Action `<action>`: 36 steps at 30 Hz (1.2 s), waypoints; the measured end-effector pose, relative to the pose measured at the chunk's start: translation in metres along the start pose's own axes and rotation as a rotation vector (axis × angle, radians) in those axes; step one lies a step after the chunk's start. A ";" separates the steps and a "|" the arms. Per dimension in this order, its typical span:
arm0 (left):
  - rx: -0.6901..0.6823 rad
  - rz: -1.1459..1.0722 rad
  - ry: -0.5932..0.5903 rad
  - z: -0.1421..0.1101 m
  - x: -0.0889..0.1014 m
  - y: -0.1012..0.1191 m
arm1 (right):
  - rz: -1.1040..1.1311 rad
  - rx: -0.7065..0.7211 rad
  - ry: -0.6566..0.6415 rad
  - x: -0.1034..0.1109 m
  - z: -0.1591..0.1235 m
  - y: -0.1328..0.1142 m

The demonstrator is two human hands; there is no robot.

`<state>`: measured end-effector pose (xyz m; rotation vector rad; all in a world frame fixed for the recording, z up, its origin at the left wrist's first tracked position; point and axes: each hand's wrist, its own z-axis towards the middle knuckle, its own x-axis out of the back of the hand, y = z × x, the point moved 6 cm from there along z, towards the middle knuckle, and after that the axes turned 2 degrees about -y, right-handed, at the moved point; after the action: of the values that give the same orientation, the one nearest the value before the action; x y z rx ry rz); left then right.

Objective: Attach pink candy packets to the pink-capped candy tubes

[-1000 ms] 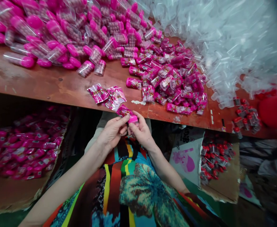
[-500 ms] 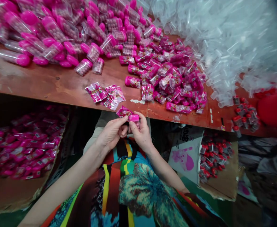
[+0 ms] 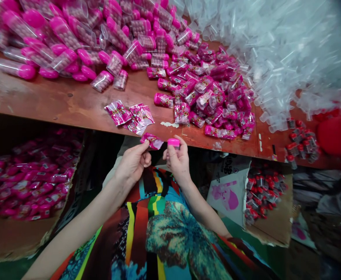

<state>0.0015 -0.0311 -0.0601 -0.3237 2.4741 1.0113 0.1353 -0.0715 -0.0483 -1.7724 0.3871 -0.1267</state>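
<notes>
Between the thumb and fingers of my left hand [image 3: 136, 160] is a loose pink printed wrapper [image 3: 152, 141], held just past the table edge. My right hand [image 3: 178, 160] grips a small candy bottle with a pink cap [image 3: 173, 143]; its body is mostly covered by my fingers. The two hands are apart, with a small gap between wrapper and bottle. Several flat pink wrappers [image 3: 140, 116] lie on the table just beyond my left hand. Past my right hand sits a heap of small wrapped pink bottles [image 3: 208, 93].
Capped bottles of pink candy balls [image 3: 68, 35] cover the back left of the wooden table [image 3: 80, 109]. Clear plastic tubes [image 3: 289, 50] pile up at the right, near a red container [image 3: 338, 134]. Below the edge stand cardboard boxes [image 3: 13, 243] of wrapped and red-capped pieces [image 3: 265, 190].
The bottle has come out of the wrapper. My right hand has moved slightly right with the bottle, while my left hand has drawn left with the wrapper.
</notes>
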 end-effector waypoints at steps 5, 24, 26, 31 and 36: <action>0.008 -0.047 0.001 0.003 0.000 -0.004 | 0.017 -0.060 -0.129 -0.006 -0.002 -0.004; -0.099 0.058 0.011 0.003 -0.002 -0.001 | 0.019 -0.105 -0.171 -0.017 -0.002 -0.001; -0.094 0.047 -0.006 0.003 -0.003 -0.001 | 0.021 -0.140 -0.195 -0.019 -0.002 0.002; -0.059 0.034 -0.123 0.002 -0.011 0.000 | 0.154 -0.260 -0.305 -0.023 -0.003 0.008; 0.000 0.062 -0.208 0.001 -0.017 -0.004 | 0.232 -0.307 -0.477 -0.026 -0.006 0.013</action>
<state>0.0178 -0.0324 -0.0545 -0.1345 2.3083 1.0151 0.1067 -0.0707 -0.0558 -1.9693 0.2687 0.5370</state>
